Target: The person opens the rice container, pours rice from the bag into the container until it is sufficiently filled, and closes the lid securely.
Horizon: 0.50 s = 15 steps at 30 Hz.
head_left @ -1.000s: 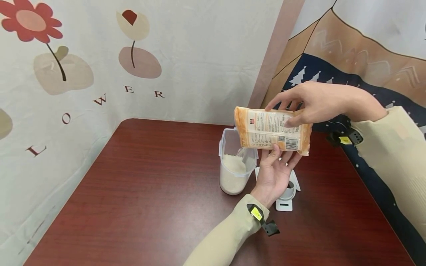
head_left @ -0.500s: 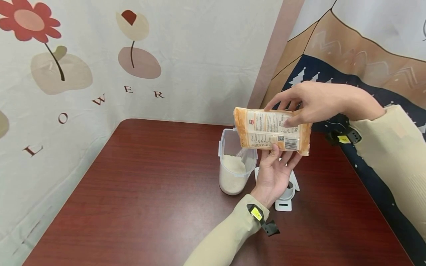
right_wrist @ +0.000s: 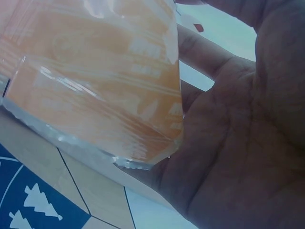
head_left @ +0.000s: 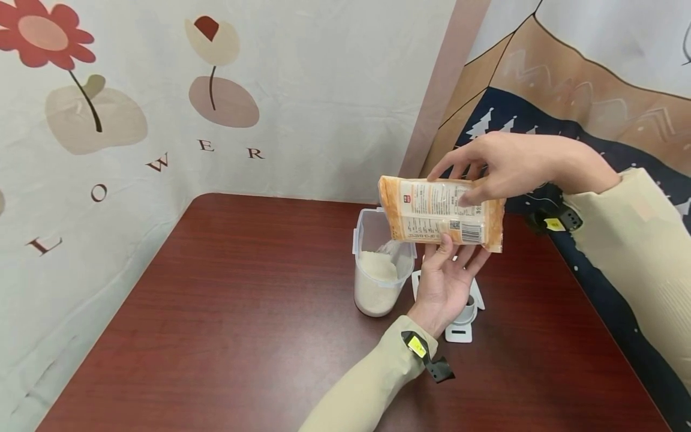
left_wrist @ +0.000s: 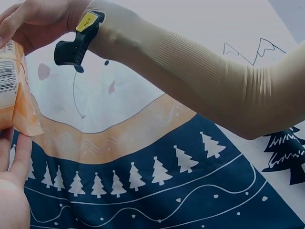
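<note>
An orange and white plastic package (head_left: 439, 210) with printed text and a barcode is held up above the table. My left hand (head_left: 442, 288) grips its lower edge, thumb on the printed face and fingers behind. From above, my right hand (head_left: 513, 165) pinches the upper edge, its thumb across the front. The right wrist view shows the package's orange side (right_wrist: 95, 90) and crimped end against the palm. Beneath the package's left end stands a clear square container (head_left: 378, 264) partly filled with white grains or powder, a transparent piece poking up inside.
Behind my left hand, a small white scale (head_left: 459, 333) bears a light cup (head_left: 468, 306), both partly hidden. All stand on a reddish-brown table (head_left: 243, 312). A flower-printed cloth (head_left: 324, 90) hangs behind it, and a tree-patterned one (left_wrist: 143, 186) to the right.
The head view has drifted slightly, moving the background a little to the left. Both hands and the package keep the same pose.
</note>
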Each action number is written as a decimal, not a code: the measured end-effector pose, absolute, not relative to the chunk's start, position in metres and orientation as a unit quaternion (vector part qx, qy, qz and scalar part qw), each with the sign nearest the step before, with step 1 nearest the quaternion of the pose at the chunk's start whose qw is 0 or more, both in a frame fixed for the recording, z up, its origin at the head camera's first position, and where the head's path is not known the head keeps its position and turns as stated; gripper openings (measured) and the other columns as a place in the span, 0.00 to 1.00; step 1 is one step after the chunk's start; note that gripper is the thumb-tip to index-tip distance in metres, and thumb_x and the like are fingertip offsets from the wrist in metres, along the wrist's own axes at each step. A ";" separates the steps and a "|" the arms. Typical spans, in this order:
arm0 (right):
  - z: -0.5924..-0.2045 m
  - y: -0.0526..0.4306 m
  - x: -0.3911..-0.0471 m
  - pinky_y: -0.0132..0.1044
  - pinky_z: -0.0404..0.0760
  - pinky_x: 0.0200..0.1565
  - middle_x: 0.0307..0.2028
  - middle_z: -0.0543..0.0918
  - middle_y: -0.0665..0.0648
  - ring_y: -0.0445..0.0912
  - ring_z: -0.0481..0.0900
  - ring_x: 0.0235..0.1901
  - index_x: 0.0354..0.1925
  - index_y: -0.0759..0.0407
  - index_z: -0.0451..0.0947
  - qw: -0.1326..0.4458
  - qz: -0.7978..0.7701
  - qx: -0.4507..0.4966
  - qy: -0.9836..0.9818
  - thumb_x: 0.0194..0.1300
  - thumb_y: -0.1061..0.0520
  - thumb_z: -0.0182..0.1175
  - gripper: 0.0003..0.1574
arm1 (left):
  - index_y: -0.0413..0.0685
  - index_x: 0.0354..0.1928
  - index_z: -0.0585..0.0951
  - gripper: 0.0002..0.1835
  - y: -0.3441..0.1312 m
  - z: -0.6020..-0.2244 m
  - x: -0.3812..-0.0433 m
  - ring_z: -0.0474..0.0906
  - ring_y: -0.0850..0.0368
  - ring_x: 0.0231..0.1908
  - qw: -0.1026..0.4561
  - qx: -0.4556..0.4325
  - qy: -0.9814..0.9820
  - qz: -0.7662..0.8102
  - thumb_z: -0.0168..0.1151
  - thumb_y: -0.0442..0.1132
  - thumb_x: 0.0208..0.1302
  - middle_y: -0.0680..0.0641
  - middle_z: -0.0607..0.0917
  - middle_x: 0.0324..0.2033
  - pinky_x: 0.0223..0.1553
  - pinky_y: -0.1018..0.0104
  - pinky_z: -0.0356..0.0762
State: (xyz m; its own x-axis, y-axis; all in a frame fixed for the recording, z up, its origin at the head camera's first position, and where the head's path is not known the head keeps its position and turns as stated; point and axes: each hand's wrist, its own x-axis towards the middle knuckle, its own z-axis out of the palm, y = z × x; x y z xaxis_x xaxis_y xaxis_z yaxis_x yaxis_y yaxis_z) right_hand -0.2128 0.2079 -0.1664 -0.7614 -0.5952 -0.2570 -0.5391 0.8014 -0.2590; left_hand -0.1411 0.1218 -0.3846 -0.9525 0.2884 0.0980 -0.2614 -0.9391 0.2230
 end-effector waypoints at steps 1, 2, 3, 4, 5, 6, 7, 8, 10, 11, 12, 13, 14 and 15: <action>-0.166 0.208 -0.213 0.33 0.86 0.36 0.51 0.86 0.55 0.48 0.85 0.44 0.66 0.45 0.77 0.166 -0.085 -0.304 0.934 0.62 0.59 0.71 0.34 | 0.63 0.68 0.69 0.26 0.122 -0.385 -0.141 0.79 0.52 0.63 0.141 0.063 0.104 0.983 0.61 0.50 0.71 0.51 0.81 0.63 0.72 0.44 0.69; -0.167 0.208 -0.213 0.33 0.86 0.36 0.51 0.86 0.55 0.48 0.85 0.44 0.66 0.45 0.77 0.167 -0.085 -0.304 0.934 0.62 0.59 0.71 0.34 | 0.63 0.68 0.69 0.25 0.122 -0.385 -0.141 0.79 0.52 0.63 0.141 0.062 0.104 0.983 0.61 0.49 0.72 0.51 0.81 0.63 0.73 0.44 0.69; -0.167 0.208 -0.213 0.33 0.86 0.36 0.51 0.86 0.55 0.48 0.84 0.45 0.66 0.45 0.77 0.167 -0.085 -0.304 0.934 0.62 0.59 0.71 0.34 | 0.63 0.68 0.69 0.25 0.122 -0.385 -0.141 0.79 0.52 0.63 0.142 0.061 0.104 0.982 0.60 0.49 0.72 0.51 0.81 0.63 0.73 0.44 0.69; -0.167 0.208 -0.213 0.33 0.86 0.36 0.51 0.86 0.55 0.48 0.84 0.45 0.66 0.45 0.77 0.166 -0.085 -0.304 0.934 0.62 0.59 0.71 0.34 | 0.63 0.69 0.69 0.25 0.122 -0.385 -0.141 0.79 0.52 0.63 0.142 0.060 0.104 0.982 0.60 0.49 0.72 0.51 0.80 0.63 0.73 0.44 0.69; -0.167 0.208 -0.213 0.33 0.86 0.36 0.51 0.86 0.55 0.48 0.84 0.45 0.66 0.45 0.77 0.165 -0.084 -0.304 0.934 0.62 0.58 0.71 0.34 | 0.63 0.69 0.69 0.25 0.122 -0.385 -0.141 0.79 0.52 0.63 0.143 0.060 0.104 0.982 0.60 0.49 0.73 0.51 0.80 0.63 0.73 0.44 0.69; -0.167 0.208 -0.213 0.33 0.86 0.37 0.51 0.86 0.55 0.48 0.84 0.44 0.66 0.45 0.77 0.164 -0.083 -0.305 0.934 0.62 0.58 0.71 0.34 | 0.63 0.69 0.69 0.25 0.122 -0.385 -0.141 0.79 0.51 0.64 0.143 0.059 0.103 0.983 0.60 0.49 0.73 0.51 0.80 0.63 0.73 0.44 0.69; -0.167 0.208 -0.213 0.33 0.86 0.36 0.51 0.86 0.55 0.48 0.84 0.44 0.66 0.45 0.77 0.163 -0.083 -0.306 0.934 0.62 0.59 0.71 0.34 | 0.63 0.69 0.69 0.25 0.121 -0.385 -0.141 0.79 0.51 0.64 0.143 0.059 0.103 0.983 0.60 0.49 0.73 0.51 0.80 0.63 0.73 0.44 0.68; -0.167 0.208 -0.213 0.33 0.86 0.36 0.51 0.86 0.55 0.48 0.84 0.44 0.66 0.45 0.77 0.162 -0.083 -0.307 0.934 0.62 0.59 0.71 0.34 | 0.63 0.69 0.69 0.25 0.121 -0.385 -0.141 0.79 0.51 0.64 0.143 0.059 0.102 0.983 0.60 0.48 0.73 0.51 0.80 0.63 0.73 0.44 0.68; -0.167 0.208 -0.213 0.33 0.86 0.36 0.51 0.86 0.55 0.47 0.84 0.44 0.65 0.45 0.77 0.161 -0.082 -0.308 0.934 0.62 0.59 0.71 0.34 | 0.63 0.69 0.69 0.25 0.121 -0.385 -0.141 0.78 0.51 0.64 0.142 0.060 0.102 0.983 0.60 0.48 0.73 0.51 0.80 0.63 0.73 0.44 0.68; -0.167 0.207 -0.213 0.33 0.86 0.36 0.51 0.86 0.55 0.47 0.84 0.43 0.65 0.45 0.77 0.161 -0.082 -0.309 0.934 0.62 0.59 0.71 0.34 | 0.63 0.69 0.69 0.25 0.121 -0.385 -0.141 0.78 0.51 0.64 0.142 0.060 0.101 0.983 0.60 0.48 0.73 0.51 0.80 0.63 0.73 0.43 0.68; -0.167 0.207 -0.214 0.33 0.86 0.36 0.51 0.86 0.55 0.47 0.84 0.43 0.65 0.45 0.77 0.161 -0.081 -0.309 0.934 0.62 0.59 0.70 0.34 | 0.63 0.69 0.69 0.25 0.121 -0.385 -0.141 0.78 0.51 0.64 0.142 0.060 0.101 0.983 0.60 0.48 0.73 0.51 0.80 0.63 0.73 0.43 0.68; -0.167 0.207 -0.214 0.33 0.86 0.36 0.51 0.86 0.55 0.47 0.84 0.43 0.65 0.45 0.77 0.161 -0.081 -0.309 0.934 0.62 0.59 0.70 0.34 | 0.63 0.69 0.69 0.25 0.121 -0.385 -0.142 0.79 0.51 0.64 0.142 0.061 0.100 0.983 0.60 0.48 0.73 0.51 0.80 0.63 0.73 0.43 0.68; -0.167 0.207 -0.214 0.33 0.86 0.36 0.51 0.86 0.54 0.47 0.84 0.43 0.65 0.45 0.77 0.160 -0.080 -0.309 0.934 0.62 0.59 0.71 0.34 | 0.63 0.69 0.69 0.25 0.122 -0.385 -0.142 0.79 0.51 0.64 0.141 0.061 0.100 0.983 0.60 0.48 0.72 0.51 0.80 0.63 0.73 0.43 0.68; -0.167 0.207 -0.214 0.33 0.86 0.37 0.51 0.86 0.54 0.47 0.84 0.44 0.65 0.45 0.77 0.159 -0.080 -0.309 0.934 0.62 0.58 0.71 0.34 | 0.63 0.69 0.69 0.25 0.122 -0.385 -0.142 0.79 0.52 0.64 0.141 0.061 0.100 0.983 0.61 0.48 0.72 0.51 0.80 0.63 0.73 0.43 0.68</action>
State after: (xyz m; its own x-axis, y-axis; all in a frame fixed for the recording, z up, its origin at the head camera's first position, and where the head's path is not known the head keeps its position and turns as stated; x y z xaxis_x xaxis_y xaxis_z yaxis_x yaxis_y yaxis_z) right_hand -0.2138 0.2068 -0.1672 -0.7586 -0.6023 -0.2484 -0.5516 0.7966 -0.2472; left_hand -0.1417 0.1216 -0.3849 -0.9527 0.2898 0.0914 -0.2655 -0.9402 0.2134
